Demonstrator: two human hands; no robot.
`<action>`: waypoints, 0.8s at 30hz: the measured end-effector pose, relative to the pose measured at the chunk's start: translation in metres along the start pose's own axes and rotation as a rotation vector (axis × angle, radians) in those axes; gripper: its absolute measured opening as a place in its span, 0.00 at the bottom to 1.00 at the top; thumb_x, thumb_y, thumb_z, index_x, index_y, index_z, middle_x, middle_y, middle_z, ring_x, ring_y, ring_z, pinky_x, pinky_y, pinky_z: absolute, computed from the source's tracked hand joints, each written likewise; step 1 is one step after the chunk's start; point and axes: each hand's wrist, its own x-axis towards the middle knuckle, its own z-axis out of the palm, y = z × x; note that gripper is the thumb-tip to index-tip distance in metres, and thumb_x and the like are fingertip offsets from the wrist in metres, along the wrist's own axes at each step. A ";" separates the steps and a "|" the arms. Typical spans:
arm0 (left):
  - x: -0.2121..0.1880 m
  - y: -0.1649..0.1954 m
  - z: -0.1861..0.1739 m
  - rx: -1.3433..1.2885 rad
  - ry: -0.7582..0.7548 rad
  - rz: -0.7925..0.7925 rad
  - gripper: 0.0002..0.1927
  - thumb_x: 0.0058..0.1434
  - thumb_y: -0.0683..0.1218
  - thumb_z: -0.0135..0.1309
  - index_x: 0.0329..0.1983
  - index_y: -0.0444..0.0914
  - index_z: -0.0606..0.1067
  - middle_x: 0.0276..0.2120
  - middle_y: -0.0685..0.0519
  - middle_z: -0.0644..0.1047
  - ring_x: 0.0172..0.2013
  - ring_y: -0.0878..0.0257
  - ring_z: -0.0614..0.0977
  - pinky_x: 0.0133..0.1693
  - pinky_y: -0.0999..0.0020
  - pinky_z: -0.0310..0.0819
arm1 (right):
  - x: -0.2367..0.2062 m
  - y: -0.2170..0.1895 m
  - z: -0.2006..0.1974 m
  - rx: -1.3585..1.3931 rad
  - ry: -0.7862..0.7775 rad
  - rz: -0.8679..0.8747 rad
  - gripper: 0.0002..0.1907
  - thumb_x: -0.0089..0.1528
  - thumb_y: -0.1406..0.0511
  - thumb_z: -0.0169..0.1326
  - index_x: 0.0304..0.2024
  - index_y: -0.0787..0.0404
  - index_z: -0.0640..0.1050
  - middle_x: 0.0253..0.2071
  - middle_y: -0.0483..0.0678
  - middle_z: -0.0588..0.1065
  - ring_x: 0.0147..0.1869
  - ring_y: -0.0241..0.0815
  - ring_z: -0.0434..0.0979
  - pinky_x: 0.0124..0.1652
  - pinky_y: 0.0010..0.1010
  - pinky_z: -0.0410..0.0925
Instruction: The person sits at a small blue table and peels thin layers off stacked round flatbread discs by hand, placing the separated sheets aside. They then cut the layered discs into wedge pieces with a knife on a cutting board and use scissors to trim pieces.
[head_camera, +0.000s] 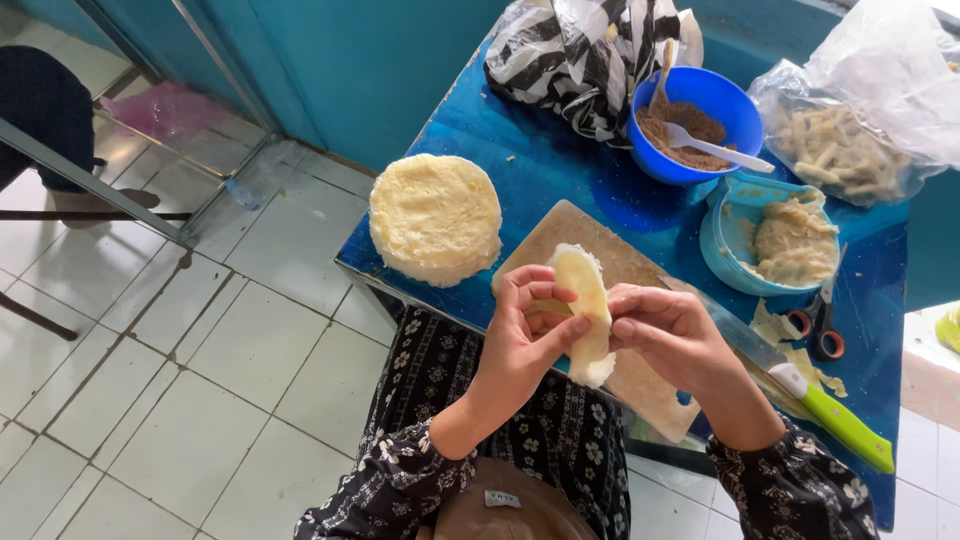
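Both hands hold a folded pale yellow dough wrapper (586, 300) above a wooden cutting board (570, 232). My left hand (525, 330) cups it from the left, fingers curled over the fold. My right hand (672, 335) pinches its right edge between thumb and fingers. A round stack of flat dough wrappers (436, 217) sits on the blue table (520, 150), left of the board. Behind it stands a blue bowl (725, 105) of brown filling with a white spoon (715, 148) in it.
A light blue bowl (718, 240) of dough scraps sits at right, with scissors (820, 325) and a green-handled knife (830, 415) beside it. A clear bag of pale strips (845, 150) and a striped bag (580, 60) lie at the back. White tiled floor (200, 380) spreads to the left.
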 end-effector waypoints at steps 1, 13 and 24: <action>-0.001 -0.003 0.000 -0.012 -0.001 0.014 0.24 0.66 0.40 0.60 0.59 0.38 0.62 0.50 0.49 0.73 0.45 0.64 0.83 0.44 0.71 0.81 | 0.001 -0.001 0.002 -0.003 -0.009 0.002 0.13 0.65 0.73 0.56 0.51 0.75 0.76 0.51 0.54 0.77 0.50 0.44 0.81 0.49 0.37 0.76; -0.005 -0.007 0.004 0.385 0.117 0.314 0.09 0.69 0.41 0.59 0.45 0.35 0.71 0.41 0.52 0.75 0.40 0.65 0.85 0.40 0.73 0.84 | 0.007 -0.001 0.017 -0.145 0.107 0.041 0.18 0.59 0.77 0.60 0.50 0.67 0.72 0.44 0.52 0.77 0.45 0.42 0.82 0.44 0.36 0.77; -0.016 0.015 0.007 0.727 0.025 0.397 0.09 0.66 0.41 0.61 0.47 0.33 0.76 0.40 0.48 0.81 0.39 0.62 0.86 0.37 0.74 0.82 | 0.008 0.004 0.013 -0.160 0.095 -0.026 0.19 0.58 0.79 0.59 0.49 0.64 0.70 0.49 0.47 0.71 0.52 0.36 0.76 0.48 0.30 0.73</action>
